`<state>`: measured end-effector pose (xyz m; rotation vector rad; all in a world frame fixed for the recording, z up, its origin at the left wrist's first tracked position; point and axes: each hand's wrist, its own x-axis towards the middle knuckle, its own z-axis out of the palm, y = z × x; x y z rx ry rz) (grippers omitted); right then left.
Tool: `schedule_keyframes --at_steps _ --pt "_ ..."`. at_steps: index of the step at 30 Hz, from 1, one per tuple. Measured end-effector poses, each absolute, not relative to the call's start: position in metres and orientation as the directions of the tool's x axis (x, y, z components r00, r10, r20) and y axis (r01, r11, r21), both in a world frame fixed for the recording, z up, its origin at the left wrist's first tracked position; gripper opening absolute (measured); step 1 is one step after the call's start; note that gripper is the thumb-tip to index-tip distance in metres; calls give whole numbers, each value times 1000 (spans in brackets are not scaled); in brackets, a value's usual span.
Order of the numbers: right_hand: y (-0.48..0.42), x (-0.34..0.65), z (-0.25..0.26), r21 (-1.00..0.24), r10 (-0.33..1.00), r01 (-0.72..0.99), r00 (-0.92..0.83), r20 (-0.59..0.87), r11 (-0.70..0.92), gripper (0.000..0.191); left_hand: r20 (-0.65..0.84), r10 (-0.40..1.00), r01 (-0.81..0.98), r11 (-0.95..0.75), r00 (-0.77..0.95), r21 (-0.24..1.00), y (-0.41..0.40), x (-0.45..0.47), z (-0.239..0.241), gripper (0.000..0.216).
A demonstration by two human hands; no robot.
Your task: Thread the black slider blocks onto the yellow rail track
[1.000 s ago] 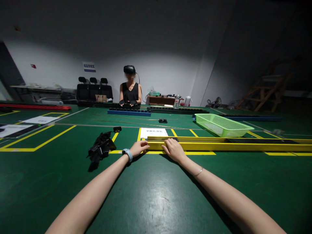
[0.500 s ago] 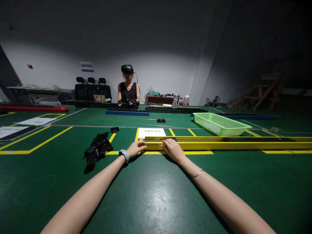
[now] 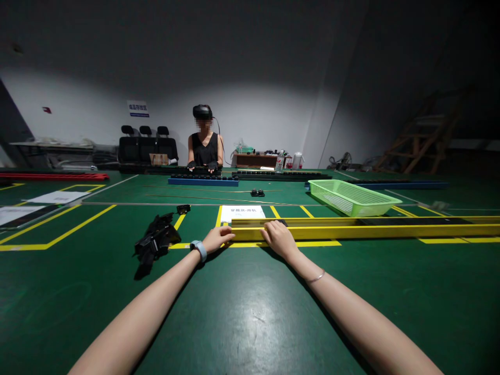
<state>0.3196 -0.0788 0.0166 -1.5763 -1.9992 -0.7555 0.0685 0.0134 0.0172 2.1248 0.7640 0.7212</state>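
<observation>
Table point(image 3: 253, 323) with rail point(image 3: 351, 233) across it, tiny nudge just made
Basket point(image 3: 332, 202) is parked behind, pile point(image 3: 156, 240) dumped off the rail's left end; left hand point(image 3: 216, 239) is half curled at that end, right hand point(image 3: 279, 239) is curled over the near wall and has been shifted a touch rightward, so the block point(image 3: 283, 223) by its fingertips, inside the rail, is probably being slid along, though any real grip can't be told
</observation>
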Motion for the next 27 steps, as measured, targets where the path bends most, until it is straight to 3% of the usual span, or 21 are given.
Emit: schedule_keyframes --at_steps 27 --pt "-81 333 19 139 690 990 -73 720 -39 33 210 723 296 -505 659 811 12 69 18 32"
